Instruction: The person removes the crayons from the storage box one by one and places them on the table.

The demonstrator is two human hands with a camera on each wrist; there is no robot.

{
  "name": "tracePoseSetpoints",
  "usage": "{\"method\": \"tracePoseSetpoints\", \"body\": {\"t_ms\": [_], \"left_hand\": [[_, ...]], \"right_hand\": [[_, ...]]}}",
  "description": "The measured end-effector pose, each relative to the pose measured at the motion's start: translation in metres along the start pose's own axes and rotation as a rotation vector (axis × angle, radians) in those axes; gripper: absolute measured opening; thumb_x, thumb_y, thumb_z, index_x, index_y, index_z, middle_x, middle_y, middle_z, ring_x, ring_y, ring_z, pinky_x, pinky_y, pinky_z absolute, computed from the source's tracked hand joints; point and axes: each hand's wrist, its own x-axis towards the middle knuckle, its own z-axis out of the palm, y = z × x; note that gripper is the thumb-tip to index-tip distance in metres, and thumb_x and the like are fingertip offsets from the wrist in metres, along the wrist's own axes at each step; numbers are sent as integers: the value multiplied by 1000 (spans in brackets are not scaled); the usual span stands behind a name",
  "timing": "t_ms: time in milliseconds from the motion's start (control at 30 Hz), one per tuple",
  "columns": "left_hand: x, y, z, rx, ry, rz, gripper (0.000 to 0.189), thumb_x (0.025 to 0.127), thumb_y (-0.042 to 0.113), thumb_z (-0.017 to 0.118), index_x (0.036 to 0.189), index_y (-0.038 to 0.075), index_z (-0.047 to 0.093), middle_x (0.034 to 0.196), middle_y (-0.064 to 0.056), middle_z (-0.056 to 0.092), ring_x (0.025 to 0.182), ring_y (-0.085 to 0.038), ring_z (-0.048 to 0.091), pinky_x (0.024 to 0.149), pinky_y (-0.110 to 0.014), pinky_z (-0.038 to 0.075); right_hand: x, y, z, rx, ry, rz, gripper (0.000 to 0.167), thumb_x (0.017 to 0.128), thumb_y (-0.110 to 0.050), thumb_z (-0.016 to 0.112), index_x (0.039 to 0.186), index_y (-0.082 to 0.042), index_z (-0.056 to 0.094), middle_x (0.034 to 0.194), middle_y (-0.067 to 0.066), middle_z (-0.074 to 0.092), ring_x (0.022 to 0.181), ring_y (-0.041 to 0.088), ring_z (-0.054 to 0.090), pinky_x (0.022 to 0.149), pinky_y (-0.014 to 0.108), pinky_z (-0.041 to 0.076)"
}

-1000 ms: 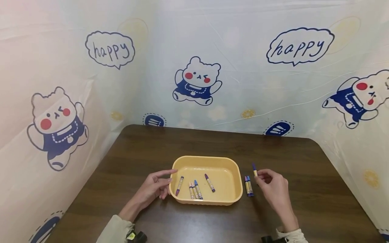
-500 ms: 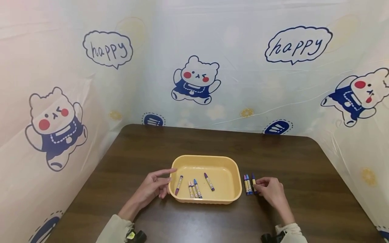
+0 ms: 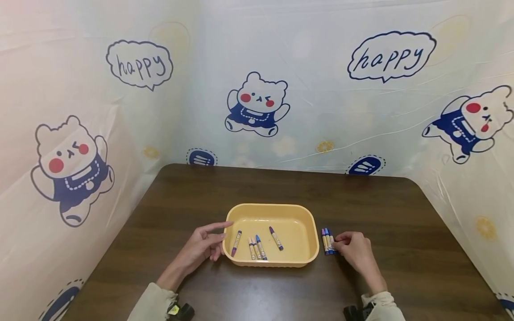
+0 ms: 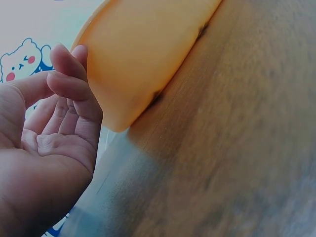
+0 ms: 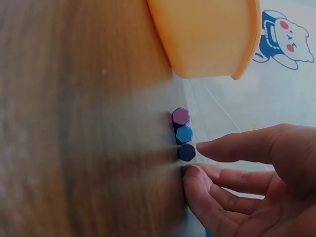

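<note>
Crayons (image 3: 256,248) lie in two lots: five loose inside a yellow tray (image 3: 297,238), three side by side on the tabletop (image 3: 401,232), just beyond its right wall. The left hand (image 3: 202,243) rests at the tray's left rim, index finger stretched over the edge, the other fingers loosely bent; so light a touch probably serves to steady the tray. The right hand (image 3: 355,249) has thumb and fingertips brought close together at the dark blue crayon (image 5: 186,152), outermost of the three; from these angles one cannot tell whether they pinch it or merely touch it. That crayon lies next to the light blue crayon (image 5: 184,134), with the mauve crayon (image 5: 180,116) nearest the tray, apparently set parallel to make a neat row.

Only a narrow strip of wood separates row and tray, leaving little room that way; outward, the tabletop runs well past the right hand. Within the tray, the violet crayon (image 3: 275,238) lies away from the walls, whereas the purple-tipped crayon (image 3: 237,243) sits near the left wall, likely tighter for fingertips.
</note>
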Motion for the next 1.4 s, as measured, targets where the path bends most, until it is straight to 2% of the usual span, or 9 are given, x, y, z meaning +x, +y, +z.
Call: {"method": "tracePoseSetpoints", "body": {"t_ms": [533, 1033, 1200, 1400], "left_hand": [[-4, -3, -2, -19, 18, -12, 54, 99, 16, 62, 146, -3, 44, 68, -5, 65, 51, -13, 55, 48, -22, 47], [-3, 0, -3, 6, 9, -6, 54, 99, 18, 62, 146, -3, 45, 68, -4, 66, 51, -12, 55, 48, -22, 47], [-1, 0, -1, 7, 3, -4, 55, 99, 19, 62, 146, -3, 45, 67, -4, 66, 51, -13, 55, 48, -23, 48], [-1, 0, 0, 5, -2, -1, 56, 99, 18, 62, 146, -4, 43, 67, -4, 66, 51, -12, 56, 48, -22, 48]], "right_hand": [[0, -3, 3, 64, -36, 23, 14, 85, -7, 75, 90, 5, 71, 78, 10, 70, 62, 17, 68, 56, 30, 56], [-7, -10, -3, 17, -24, 1, 16, 85, -11, 74, 95, 2, 73, 78, 5, 71, 65, 14, 64, 56, 29, 52], [-9, -15, -5, -6, 19, -50, 14, 84, -11, 74, 93, 0, 74, 77, 3, 70, 64, 12, 62, 56, 26, 49], [-12, -30, -8, -43, 78, -129, 13, 83, -10, 74, 93, -1, 75, 79, 2, 71, 73, 14, 65, 64, 28, 51]]}}
